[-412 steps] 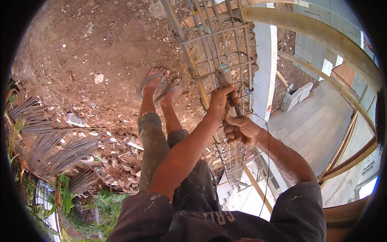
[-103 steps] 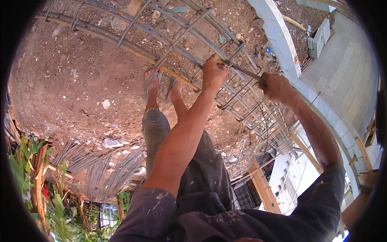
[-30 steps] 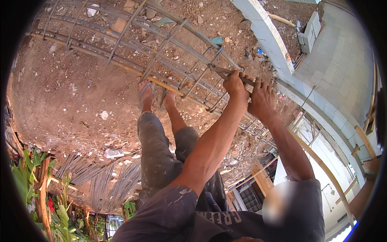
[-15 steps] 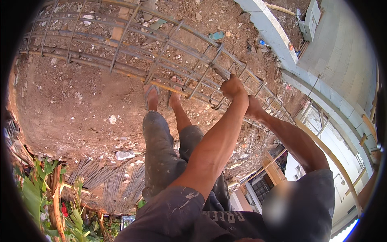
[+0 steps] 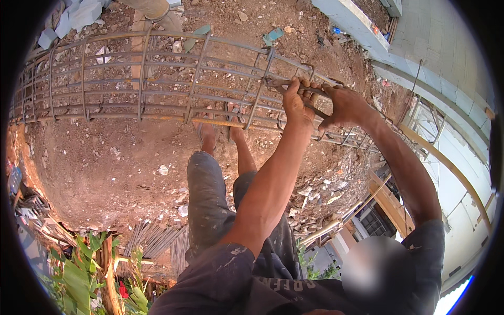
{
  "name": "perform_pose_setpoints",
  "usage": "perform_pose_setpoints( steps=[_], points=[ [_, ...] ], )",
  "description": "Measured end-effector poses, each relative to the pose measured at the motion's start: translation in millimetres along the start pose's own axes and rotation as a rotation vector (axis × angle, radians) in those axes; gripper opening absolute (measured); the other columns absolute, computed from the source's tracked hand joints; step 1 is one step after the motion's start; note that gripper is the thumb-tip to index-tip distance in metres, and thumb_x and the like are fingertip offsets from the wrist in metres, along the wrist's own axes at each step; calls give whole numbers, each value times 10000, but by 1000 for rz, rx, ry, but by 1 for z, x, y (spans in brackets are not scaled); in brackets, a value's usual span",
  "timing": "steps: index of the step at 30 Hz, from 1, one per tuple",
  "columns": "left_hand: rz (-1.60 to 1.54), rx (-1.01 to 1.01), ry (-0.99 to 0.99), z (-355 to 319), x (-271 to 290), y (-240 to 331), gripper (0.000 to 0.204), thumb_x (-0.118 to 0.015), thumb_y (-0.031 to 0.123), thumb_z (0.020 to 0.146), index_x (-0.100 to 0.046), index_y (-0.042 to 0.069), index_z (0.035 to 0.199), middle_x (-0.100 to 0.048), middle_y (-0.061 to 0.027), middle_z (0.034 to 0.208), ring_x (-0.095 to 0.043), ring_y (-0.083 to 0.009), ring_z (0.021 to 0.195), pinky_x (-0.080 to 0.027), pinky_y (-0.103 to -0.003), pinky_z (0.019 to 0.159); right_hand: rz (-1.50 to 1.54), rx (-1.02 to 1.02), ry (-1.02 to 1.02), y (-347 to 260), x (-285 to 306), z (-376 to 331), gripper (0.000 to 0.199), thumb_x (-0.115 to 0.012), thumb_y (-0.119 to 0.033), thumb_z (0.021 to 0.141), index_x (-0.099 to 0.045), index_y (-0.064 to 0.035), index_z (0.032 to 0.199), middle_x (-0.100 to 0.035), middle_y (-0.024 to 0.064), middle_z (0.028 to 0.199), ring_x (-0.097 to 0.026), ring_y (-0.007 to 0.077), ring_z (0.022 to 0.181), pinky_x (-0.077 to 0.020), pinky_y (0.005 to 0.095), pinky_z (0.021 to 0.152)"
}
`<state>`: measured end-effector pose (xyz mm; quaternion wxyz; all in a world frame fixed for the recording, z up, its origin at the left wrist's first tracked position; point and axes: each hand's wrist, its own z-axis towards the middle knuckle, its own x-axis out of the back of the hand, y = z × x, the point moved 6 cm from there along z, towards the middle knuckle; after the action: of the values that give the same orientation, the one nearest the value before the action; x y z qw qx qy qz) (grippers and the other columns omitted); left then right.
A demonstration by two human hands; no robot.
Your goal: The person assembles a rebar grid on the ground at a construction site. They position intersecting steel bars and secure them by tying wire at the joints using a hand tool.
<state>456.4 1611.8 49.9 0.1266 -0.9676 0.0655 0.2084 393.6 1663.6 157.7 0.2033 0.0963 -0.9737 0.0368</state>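
Observation:
A rebar cage (image 5: 173,93) of long rods and square stirrups stretches across in front of me. At its right part, the head of dark metal pincers (image 5: 274,83) lies against a stirrup and a long rod. My left hand (image 5: 298,103) is closed around the pincers behind the head, thumb up along the tool. Just to its right, my right hand (image 5: 346,106) spans the spread handle ends, fingers over the upper handle and thumb by the lower one. The jaws' tips and any wire between them are too small to make out.
My sandalled feet (image 5: 207,134) stand on rubble-strewn soil beside the cage. Light block walls (image 5: 362,31) run along the upper right. Thin sticks (image 5: 157,239) and green plants (image 5: 79,278) lie at the lower left. A wooden post (image 5: 149,8) stands at the top.
The pincers' handles have come apart, and my right hand has opened wider over their ends. My view has turned, so the cage now lies more level.

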Motion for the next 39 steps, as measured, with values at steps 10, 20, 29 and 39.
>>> perform_pose_setpoints(
  steps=[10,20,29,39],
  points=[
    [70,36,122,23,5,-7,274,-684,294,898,-518,84,834,-539,-41,694,-547,-190,625,-483,-354,593,-66,-94,169,22,-30,22,304,-555,-138,871,-528,-65,1165,-666,148,821,-672,348,749,-540,444,688],
    [506,56,22,-76,44,14,229,-682,247,909,-534,78,952,-548,-24,712,-581,-172,564,-501,-306,495,1497,-69,-591,-21,-168,-93,494,-739,-354,835,-575,10,1125,-677,148,935,-684,240,740,-574,386,641],
    [1422,-184,307,-196,155,-1,356,-601,341,962,-451,19,989,-481,-47,747,-503,-156,634,-443,-322,576,884,-374,110,-104,-281,-181,471,-588,-375,879,-496,-92,1244,-645,212,1054,-664,389,880,-529,502,733],
    [1391,647,61,-231,228,-4,325,-471,281,994,-509,60,759,-517,-62,782,-515,-197,775,-437,-386,770,2215,156,-392,-125,-389,-262,391,-573,-348,963,-592,-12,1162,-669,93,912,-674,184,756,-508,299,588]
  ],
)
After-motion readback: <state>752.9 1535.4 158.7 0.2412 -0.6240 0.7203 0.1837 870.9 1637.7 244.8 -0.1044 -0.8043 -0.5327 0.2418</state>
